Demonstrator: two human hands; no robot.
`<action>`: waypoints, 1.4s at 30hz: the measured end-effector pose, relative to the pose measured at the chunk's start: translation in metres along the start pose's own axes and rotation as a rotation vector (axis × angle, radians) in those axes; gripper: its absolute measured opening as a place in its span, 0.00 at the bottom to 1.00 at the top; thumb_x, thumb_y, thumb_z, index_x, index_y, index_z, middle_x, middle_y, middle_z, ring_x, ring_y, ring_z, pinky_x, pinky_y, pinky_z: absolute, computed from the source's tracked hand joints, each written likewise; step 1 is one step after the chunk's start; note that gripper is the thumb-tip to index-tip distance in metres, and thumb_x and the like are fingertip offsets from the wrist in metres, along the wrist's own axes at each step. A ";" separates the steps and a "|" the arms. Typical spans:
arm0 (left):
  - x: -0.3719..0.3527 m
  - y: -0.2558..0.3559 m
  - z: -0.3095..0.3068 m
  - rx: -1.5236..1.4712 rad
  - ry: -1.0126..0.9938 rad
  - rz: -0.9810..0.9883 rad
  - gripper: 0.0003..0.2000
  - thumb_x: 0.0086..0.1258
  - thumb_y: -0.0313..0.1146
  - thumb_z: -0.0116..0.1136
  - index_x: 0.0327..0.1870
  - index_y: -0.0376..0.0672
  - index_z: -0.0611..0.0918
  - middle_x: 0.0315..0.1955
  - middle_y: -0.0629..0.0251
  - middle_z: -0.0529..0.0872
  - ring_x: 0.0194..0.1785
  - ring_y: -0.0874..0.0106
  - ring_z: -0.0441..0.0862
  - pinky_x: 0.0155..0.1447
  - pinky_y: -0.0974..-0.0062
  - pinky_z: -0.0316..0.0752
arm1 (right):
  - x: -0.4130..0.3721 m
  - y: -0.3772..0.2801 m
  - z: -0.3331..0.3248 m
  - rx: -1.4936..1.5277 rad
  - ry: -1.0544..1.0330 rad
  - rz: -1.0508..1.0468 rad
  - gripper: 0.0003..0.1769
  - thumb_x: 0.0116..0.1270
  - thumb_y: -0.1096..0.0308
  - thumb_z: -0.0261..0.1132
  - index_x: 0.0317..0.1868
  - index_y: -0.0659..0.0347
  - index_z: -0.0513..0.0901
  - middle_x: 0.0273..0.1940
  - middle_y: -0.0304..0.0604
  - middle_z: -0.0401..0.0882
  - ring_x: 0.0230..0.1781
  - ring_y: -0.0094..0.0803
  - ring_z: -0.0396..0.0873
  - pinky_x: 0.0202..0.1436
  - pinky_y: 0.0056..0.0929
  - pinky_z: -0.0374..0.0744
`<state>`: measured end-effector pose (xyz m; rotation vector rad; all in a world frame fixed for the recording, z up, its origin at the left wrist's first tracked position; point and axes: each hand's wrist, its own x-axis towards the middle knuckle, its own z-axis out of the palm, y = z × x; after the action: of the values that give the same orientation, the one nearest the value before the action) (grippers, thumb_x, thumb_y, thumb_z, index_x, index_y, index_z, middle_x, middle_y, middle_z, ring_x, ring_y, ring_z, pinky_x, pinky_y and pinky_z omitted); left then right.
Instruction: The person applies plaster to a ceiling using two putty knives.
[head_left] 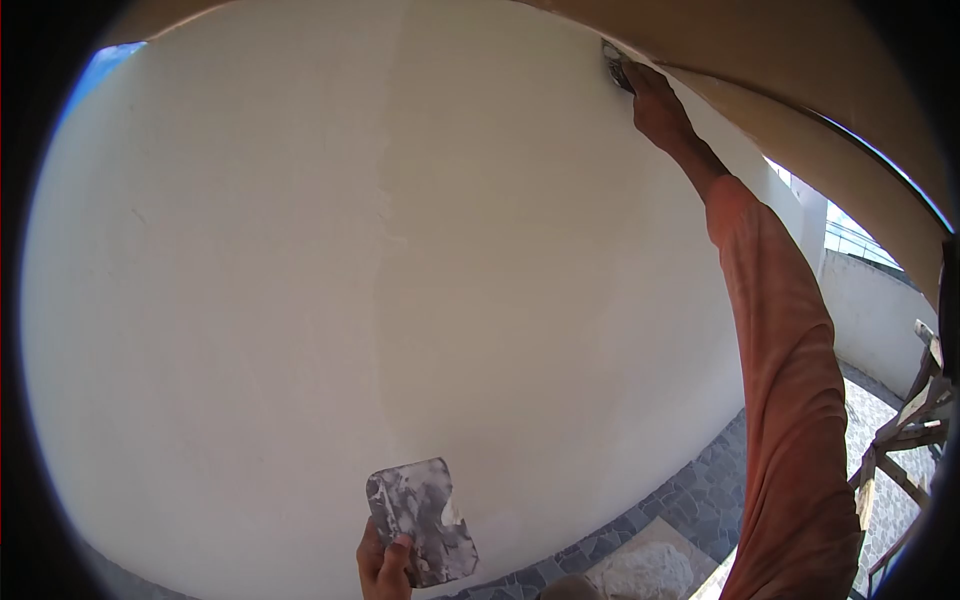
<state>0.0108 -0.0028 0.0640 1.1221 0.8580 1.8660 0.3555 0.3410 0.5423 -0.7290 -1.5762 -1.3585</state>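
Observation:
At the bottom centre my left hand [385,565] grips a flat, rectangular plate [425,520] smeared grey and white, its thumb on the face. My right hand [655,100] is stretched up to the top right, fingers closed round a small putty-smeared scraper [616,66]. The scraper lies against the upper part of the wall [500,250], close to the edge below the ceiling. The wall has a paler left part and a darker beige right part, with an uneven border between them. An orange sleeve covers most of my right arm.
A brown overhang [800,60] curves over the top right. Wooden framework [905,430] stands at the right edge, before a low white wall [875,310]. Below lies grey stone-patterned floor [715,480], with a whitish-stained sheet [650,565] on it.

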 end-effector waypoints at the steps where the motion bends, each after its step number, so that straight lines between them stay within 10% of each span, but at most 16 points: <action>1: -0.001 0.000 0.000 0.005 -0.002 -0.004 0.25 0.78 0.30 0.52 0.75 0.39 0.68 0.22 0.84 0.72 0.20 0.90 0.59 0.22 0.88 0.52 | -0.003 -0.002 -0.002 0.009 -0.026 -0.012 0.32 0.69 0.81 0.52 0.74 0.60 0.66 0.69 0.55 0.69 0.70 0.51 0.68 0.74 0.44 0.69; 26: 0.000 -0.003 -0.001 -0.076 -0.009 0.009 0.22 0.78 0.30 0.53 0.72 0.41 0.71 0.24 0.83 0.74 0.19 0.90 0.60 0.21 0.88 0.54 | -0.014 -0.058 -0.057 0.113 -0.124 -0.332 0.28 0.69 0.77 0.56 0.70 0.58 0.71 0.67 0.44 0.72 0.66 0.43 0.72 0.68 0.40 0.76; 42: 0.000 -0.003 0.000 -0.066 -0.010 0.017 0.24 0.78 0.30 0.52 0.73 0.41 0.70 0.25 0.83 0.74 0.19 0.90 0.59 0.21 0.88 0.53 | -0.003 -0.017 -0.032 -0.032 -0.217 0.505 0.22 0.66 0.64 0.55 0.55 0.71 0.79 0.53 0.63 0.80 0.53 0.57 0.81 0.58 0.52 0.80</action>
<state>0.0113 -0.0011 0.0611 1.1004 0.7776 1.8876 0.3501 0.3072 0.5322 -1.2311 -1.4039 -0.9561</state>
